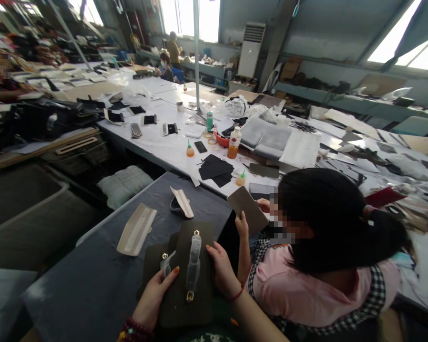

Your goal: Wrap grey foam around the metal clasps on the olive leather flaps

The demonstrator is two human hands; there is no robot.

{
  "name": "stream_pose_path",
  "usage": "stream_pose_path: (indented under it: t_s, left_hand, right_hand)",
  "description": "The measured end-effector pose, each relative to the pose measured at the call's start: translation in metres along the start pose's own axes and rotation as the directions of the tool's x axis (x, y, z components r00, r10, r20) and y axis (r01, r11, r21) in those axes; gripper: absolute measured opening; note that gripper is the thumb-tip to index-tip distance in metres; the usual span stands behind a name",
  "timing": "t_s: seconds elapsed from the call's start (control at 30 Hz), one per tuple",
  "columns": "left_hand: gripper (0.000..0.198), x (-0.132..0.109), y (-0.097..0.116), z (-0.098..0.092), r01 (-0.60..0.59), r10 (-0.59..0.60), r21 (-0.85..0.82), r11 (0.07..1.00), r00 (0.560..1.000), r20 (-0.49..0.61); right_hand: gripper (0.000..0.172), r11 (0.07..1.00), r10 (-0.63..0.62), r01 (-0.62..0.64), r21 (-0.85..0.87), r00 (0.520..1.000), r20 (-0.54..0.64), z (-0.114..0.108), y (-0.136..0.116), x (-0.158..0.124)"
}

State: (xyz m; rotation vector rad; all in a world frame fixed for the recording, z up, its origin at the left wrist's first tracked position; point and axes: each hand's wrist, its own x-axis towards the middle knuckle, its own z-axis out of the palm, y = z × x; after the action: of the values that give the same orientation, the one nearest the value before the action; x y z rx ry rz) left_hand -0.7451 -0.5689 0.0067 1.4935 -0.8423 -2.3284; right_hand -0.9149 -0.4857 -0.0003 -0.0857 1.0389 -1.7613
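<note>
Hands both on olive leather panel [194, 278], which lies on grey bench [92, 285] directly in front of the wearer. Left hand [155, 297] grips panel's left edge, fingers closed over a bit of clear wrap by a brass fitting. Right hand [221, 270] rests on the right edge, fingers curled over it, holding. Panel's long axis runs away from the body; wrapped handle [193, 263] lies along that axis, between the hands (left slightly nearer its lower brass ring). Co-worker's hand [242, 225] holds tan piece [248, 209] just beyond. No legible writing or labels.
</note>
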Motion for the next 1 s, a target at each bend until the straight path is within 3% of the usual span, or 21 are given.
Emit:
stream_pose_path:
  t_s: [0.2,0.5,0.7,1.0]
  left_hand:
    - [0.042,-0.009,0.013,0.01,-0.011,0.011,-0.071,0.997,1.0,-0.003]
    - [0.035,-0.027,0.035,0.033,-0.089,0.079,-0.134,0.987,0.994,-0.073]
    - [0.034,-0.034,0.043,0.039,-0.208,0.175,-0.179,0.962,0.967,-0.186]
    - [0.032,-0.028,0.045,0.037,-0.34,0.264,-0.236,0.911,0.916,-0.301]
  right_hand:
    - [0.031,0.998,0.07,-0.069,-0.008,0.996,0.056,-0.004,-0.019,-0.014]
    - [0.042,0.992,0.12,-0.113,-0.053,0.983,0.142,0.009,-0.042,-0.032]
    - [0.044,0.987,0.159,-0.158,-0.012,0.985,0.074,0.013,-0.041,-0.036]
    - [0.042,0.979,0.194,-0.2,0.037,0.972,0.132,0.001,-0.031,-0.047]
